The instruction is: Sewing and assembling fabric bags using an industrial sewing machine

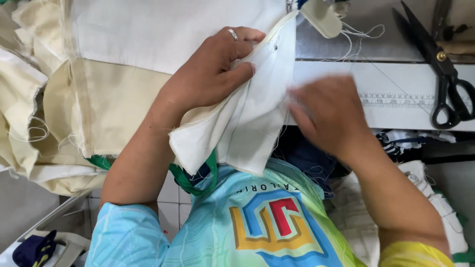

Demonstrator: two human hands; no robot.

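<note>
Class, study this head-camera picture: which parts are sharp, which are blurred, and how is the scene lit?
Head view: the right hand is smeared by motion blur, while the left hand, the white fabric piece it pinches and the black scissors are sharp; lighting is soft and even, with faint shadows and a mild sheen on the metal machine bed.

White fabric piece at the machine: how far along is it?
A stitched seam line already shows on the white fabric piece. The left hand pinches its upper edge; the right hand, blurred, rests on it. It is not under the presser foot. Scissors lie untouched.
</note>
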